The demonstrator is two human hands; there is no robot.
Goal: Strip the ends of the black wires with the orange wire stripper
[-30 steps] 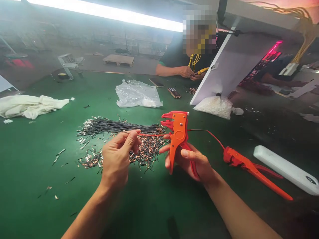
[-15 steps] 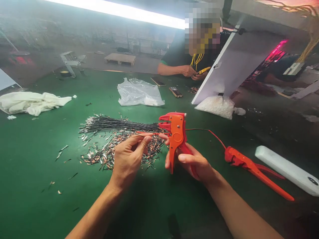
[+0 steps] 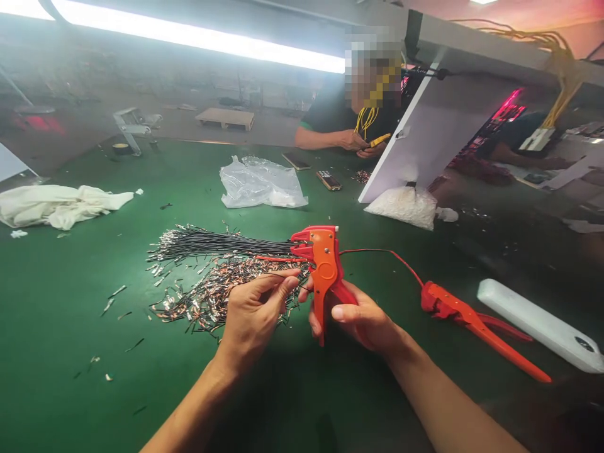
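Note:
My right hand grips the handles of an orange wire stripper, held upright with its jaws pointing left. My left hand sits just left of the tool, fingers pinched together near the jaws, beside a thin red wire that runs into the jaws. On the far side of the tool the red wire trails right across the green table. Behind my hands lie a bundle of black wires and a heap of stripped insulation bits and copper ends.
A second orange plier tool and a white bar lie at the right. A clear plastic bag, white cloth, two phones, a bag of white parts and a leaning white board sit farther back. Another person works opposite.
My left hand has moved right, closing in on the stripper jaws. The stripper and right hand shifted slightly left and lower in the view as my head tilted.

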